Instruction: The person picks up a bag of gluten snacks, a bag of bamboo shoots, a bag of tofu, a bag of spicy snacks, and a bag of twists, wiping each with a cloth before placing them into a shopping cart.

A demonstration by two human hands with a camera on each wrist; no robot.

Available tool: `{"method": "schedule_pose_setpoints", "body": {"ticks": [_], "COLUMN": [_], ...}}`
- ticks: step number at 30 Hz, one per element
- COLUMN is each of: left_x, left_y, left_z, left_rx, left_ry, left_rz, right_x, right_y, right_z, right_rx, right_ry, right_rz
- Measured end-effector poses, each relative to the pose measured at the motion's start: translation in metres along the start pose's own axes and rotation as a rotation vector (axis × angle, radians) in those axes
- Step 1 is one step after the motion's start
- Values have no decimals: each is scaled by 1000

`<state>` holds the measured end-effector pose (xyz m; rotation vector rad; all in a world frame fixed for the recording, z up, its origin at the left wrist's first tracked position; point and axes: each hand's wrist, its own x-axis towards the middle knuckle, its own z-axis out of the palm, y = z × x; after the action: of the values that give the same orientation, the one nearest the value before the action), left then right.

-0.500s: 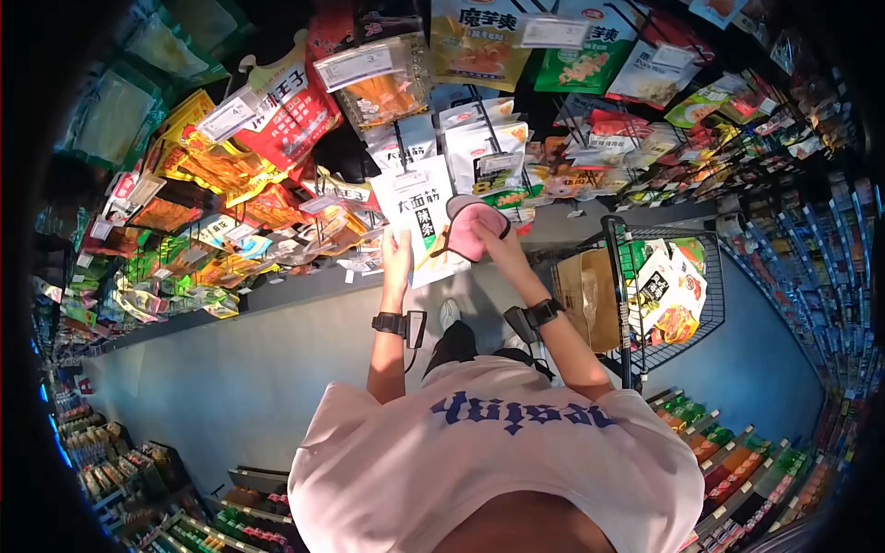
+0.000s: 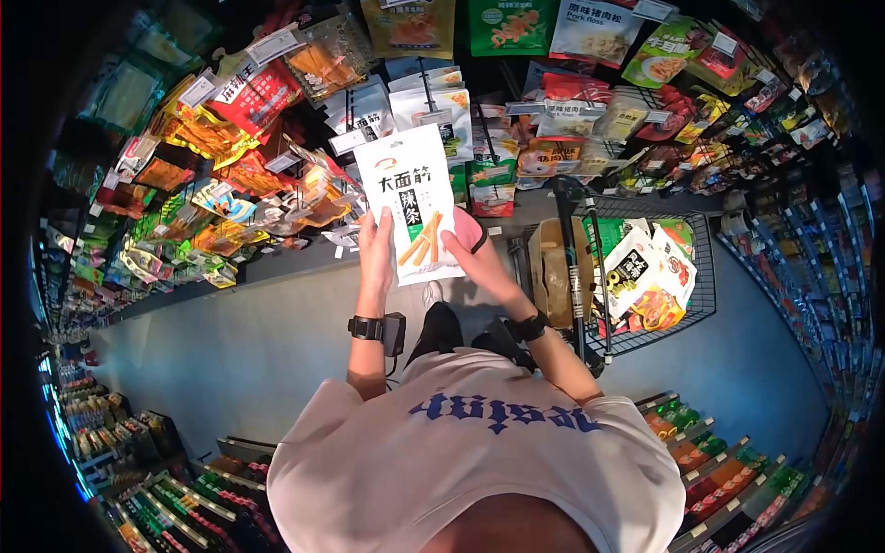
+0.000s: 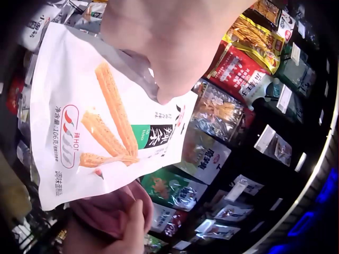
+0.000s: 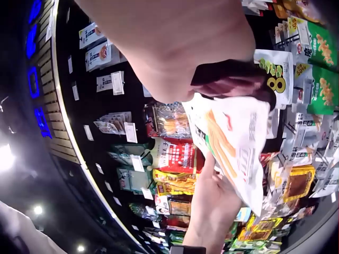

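A white snack bag [image 2: 411, 207] with orange sticks and a green panel printed on it is held upright in front of the body, its printed face toward the head camera. My left hand [image 2: 375, 249] grips its left edge, thumb along the front. On the other side, my right hand [image 2: 484, 272] holds a pink cloth item [image 2: 468, 230] with black edging, its thumb at the bag's right edge. Most of that cloth is hidden behind the bag in the head view. The left wrist view shows the pink cloth [image 3: 108, 211] below the bag [image 3: 95, 137], with the right fingers [image 3: 135, 225] on it.
Racks of hanging snack packets [image 2: 442, 111] with price tags stand right ahead. At right is a black wire shopping cart [image 2: 710, 304] with several packets inside and a brown paper bag [image 2: 550, 276] by its handle. Shelves of bottles [image 2: 728, 461] stand behind the person.
The snack bag has come round to face the head camera more fully and sits slightly higher. The pink cloth has gone from in front of its right edge to mostly behind it. The view has shifted.
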<state>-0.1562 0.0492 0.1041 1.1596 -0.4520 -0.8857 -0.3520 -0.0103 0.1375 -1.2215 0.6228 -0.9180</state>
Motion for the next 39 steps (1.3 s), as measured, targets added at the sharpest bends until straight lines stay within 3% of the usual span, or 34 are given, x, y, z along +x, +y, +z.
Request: {"method": "schedule_pose_setpoints", "body": {"ticks": [1, 3, 6, 8, 10, 12, 14, 17, 18, 20, 21, 22, 25, 27, 28, 30, 32, 34, 35, 38, 39], "left_x": [-9, -24, -46, -47, -51, -51, -53, -57, -57, -55, -57, -58, -58, -58, -60, -64, -63, -52, -49, -48, -55], "left_y": [12, 26, 52, 59, 72, 82, 97, 116, 120, 128, 134, 137, 140, 141, 142, 140, 146, 138, 139, 135, 141], "left_z": [10, 26, 61, 75, 88, 90, 94, 103, 102, 97, 100, 103, 96, 91, 90, 94, 97, 88, 83, 81, 87], "left_rx": [15, 87, 47, -66, -328, -357, -379, -352, -312, -278, -257, -236, -162, -89, -87, -102, -124, -152, -71, -22, -59], "left_ry": [-79, -229, -229, -253, -321, -338, -424, -406, -360, -337, -346, -360, -410, -478, -496, -491, -465, -471, -462, -509, -545], "left_rz": [-22, -29, -90, -126, -180, -164, -123, -63, -24, -30, 65, 158, 150, 123, 121, 99, 93, 241, 197, 262, 161], "right_x": [-6, -7, -15, -18, -19, -19, -17, -20, -21, -22, -26, -25, -15, 0, 5, 9, 3, -10, -17, -4, 4], "right_y": [-8, -21, -43, -82, -97, -108, -115, -127, -131, -132, -130, -132, -133, -133, -136, -146, -146, -146, -151, -150, -147], "right_z": [-2, -23, -39, -30, -27, -23, -22, 5, 14, 29, 37, 39, 47, 39, 38, 38, 39, 54, 60, 54, 50], "right_rx": [15, -7, -14, 275, 258, 240, 229, -30, -29, -524, -661, -864, -892, -410, -412, -488, -1062, -1081, -1072, -1081, -1055], "right_ry": [23, 6, 53, 6, 46, 129, 87, 337, 328, 292, 176, 106, 99, 107, 124, 176, 102, -42, -127, -117, -36], "right_rz": [-67, -24, 121, 98, 55, -24, -69, -216, -219, -622, -564, -700, -651, -418, -425, -444, -668, -728, -714, -701, -711]}}
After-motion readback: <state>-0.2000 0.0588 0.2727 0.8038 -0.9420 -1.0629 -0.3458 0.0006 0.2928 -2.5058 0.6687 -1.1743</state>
